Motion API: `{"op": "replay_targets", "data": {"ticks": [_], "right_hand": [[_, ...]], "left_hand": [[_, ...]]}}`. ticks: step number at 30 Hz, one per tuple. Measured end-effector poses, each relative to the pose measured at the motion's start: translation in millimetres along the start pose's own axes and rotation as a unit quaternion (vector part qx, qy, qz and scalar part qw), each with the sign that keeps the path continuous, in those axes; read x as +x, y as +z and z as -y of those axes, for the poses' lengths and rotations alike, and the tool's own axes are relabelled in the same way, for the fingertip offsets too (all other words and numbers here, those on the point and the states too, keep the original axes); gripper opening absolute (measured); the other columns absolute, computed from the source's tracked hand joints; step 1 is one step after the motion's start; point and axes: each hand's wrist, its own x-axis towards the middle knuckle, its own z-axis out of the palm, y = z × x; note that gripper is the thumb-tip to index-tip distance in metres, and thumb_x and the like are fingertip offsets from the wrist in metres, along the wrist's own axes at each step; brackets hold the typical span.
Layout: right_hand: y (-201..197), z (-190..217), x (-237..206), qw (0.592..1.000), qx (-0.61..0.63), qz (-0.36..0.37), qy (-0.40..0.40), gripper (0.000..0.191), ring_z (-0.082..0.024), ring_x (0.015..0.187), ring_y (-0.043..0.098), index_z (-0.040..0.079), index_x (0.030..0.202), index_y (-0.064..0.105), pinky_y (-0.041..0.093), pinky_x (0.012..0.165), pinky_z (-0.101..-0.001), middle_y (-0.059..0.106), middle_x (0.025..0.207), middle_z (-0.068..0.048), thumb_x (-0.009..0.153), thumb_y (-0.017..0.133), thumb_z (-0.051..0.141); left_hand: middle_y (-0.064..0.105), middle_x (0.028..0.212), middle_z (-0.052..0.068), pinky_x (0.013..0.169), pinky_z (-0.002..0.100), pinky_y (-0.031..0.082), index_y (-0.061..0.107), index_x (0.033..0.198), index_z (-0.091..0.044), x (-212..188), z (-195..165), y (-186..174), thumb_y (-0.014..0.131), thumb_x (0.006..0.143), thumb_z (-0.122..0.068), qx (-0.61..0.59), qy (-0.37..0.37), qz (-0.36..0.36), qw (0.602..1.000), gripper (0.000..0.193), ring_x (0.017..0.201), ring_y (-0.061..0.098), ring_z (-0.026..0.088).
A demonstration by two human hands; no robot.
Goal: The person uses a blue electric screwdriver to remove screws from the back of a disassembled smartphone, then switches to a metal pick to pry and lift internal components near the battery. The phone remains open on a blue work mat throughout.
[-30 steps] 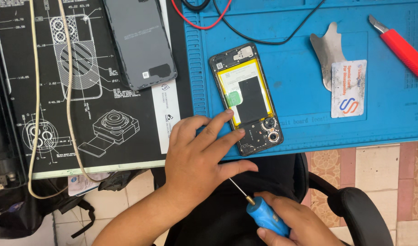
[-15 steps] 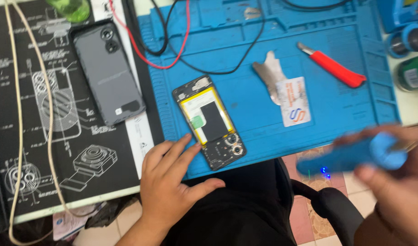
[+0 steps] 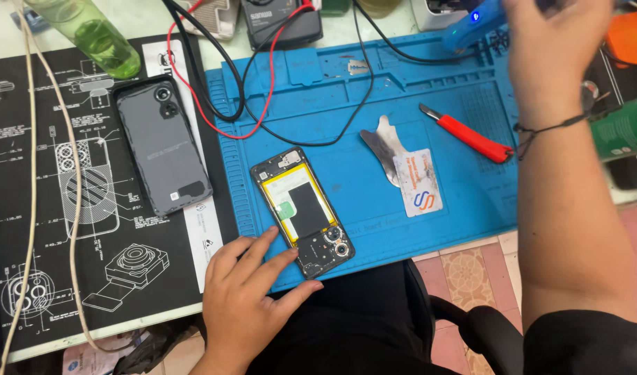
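An opened phone [image 3: 302,211], its yellow-edged battery and camera lenses exposed, lies on a blue work mat [image 3: 374,160]. My left hand [image 3: 247,295] rests flat at the mat's near edge, fingers spread, fingertips touching the phone's lower end. My right hand [image 3: 551,52] is raised at the far right, reaching over the mat's back edge and gripping a blue screwdriver [image 3: 471,24] there. The phone's dark back cover [image 3: 163,144] lies apart on a black printed mat [image 3: 75,208].
A red-handled blade [image 3: 469,134], a metal pry tool [image 3: 384,146] and a white card [image 3: 418,182] lie on the blue mat. Red and black leads [image 3: 263,104] run to a meter [image 3: 280,19]. A green bottle [image 3: 100,31] and a beige cable [image 3: 68,208] are at the left.
My right hand has swung the blue screwdriver from below the table up to the mat's far right corner. My left hand has stayed by the phone's lower end.
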Motion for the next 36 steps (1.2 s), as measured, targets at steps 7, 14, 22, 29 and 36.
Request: {"op": "replay_targets", "data": {"ticks": [7, 14, 22, 29, 36], "right_hand": [[11, 14, 5, 0.998, 0.006, 0.056, 0.039, 0.031, -0.017, 0.117, 0.066, -0.005, 0.129, 0.055, 0.055, 0.104, -0.0306, 0.066, 0.126, -0.008, 0.105, 0.072, -0.011], [4, 41, 17, 0.986, -0.038, 0.11, 0.118, 0.019, -0.013, 0.102, 0.069, -0.001, 0.119, 0.065, 0.056, 0.089, -0.0266, 0.07, 0.112, -0.004, 0.102, 0.075, -0.001], [12, 26, 9, 0.984, -0.009, 0.109, 0.141, 0.027, -0.013, 0.102, 0.068, -0.001, 0.123, 0.065, 0.055, 0.09, -0.0284, 0.069, 0.114, -0.005, 0.102, 0.077, 0.01], [11, 114, -44, 0.971, -0.083, 0.029, 0.223, 0.029, -0.01, 0.094, 0.064, 0.008, 0.129, 0.064, 0.053, 0.082, -0.0253, 0.068, 0.11, 0.0, 0.109, 0.07, 0.028], [78, 197, -117, 0.922, -0.06, 0.348, 0.158, 0.033, -0.019, 0.077, 0.075, 0.002, 0.114, 0.069, 0.058, 0.069, -0.0313, 0.074, 0.094, -0.01, 0.09, 0.074, 0.023]], "left_hand": [[0.073, 0.119, 0.01, 0.091, 0.043, 0.048, 0.078, 0.095, -0.011, 0, -2, 1, 0.088, 0.063, -0.048, -0.012, -0.002, -0.005, 1.0, 0.05, 0.105, 0.061, 0.028], [0.072, 0.121, 0.009, 0.092, 0.043, 0.048, 0.077, 0.1, -0.011, 1, -4, 0, 0.088, 0.066, -0.05, -0.014, 0.0, -0.007, 1.0, 0.054, 0.106, 0.06, 0.028], [0.069, 0.127, 0.007, 0.095, 0.044, 0.047, 0.077, 0.109, -0.012, -2, -6, 0, 0.088, 0.069, -0.049, -0.011, 0.005, -0.01, 1.0, 0.056, 0.11, 0.059, 0.028], [0.069, 0.128, 0.007, 0.095, 0.043, 0.047, 0.077, 0.105, -0.013, -2, -8, 2, 0.088, 0.069, -0.049, -0.019, -0.002, -0.018, 1.0, 0.052, 0.11, 0.059, 0.029], [0.069, 0.126, 0.006, 0.095, 0.044, 0.047, 0.077, 0.104, -0.013, -2, -6, 2, 0.088, 0.068, -0.049, -0.017, 0.003, -0.012, 1.0, 0.052, 0.11, 0.059, 0.028]]}}
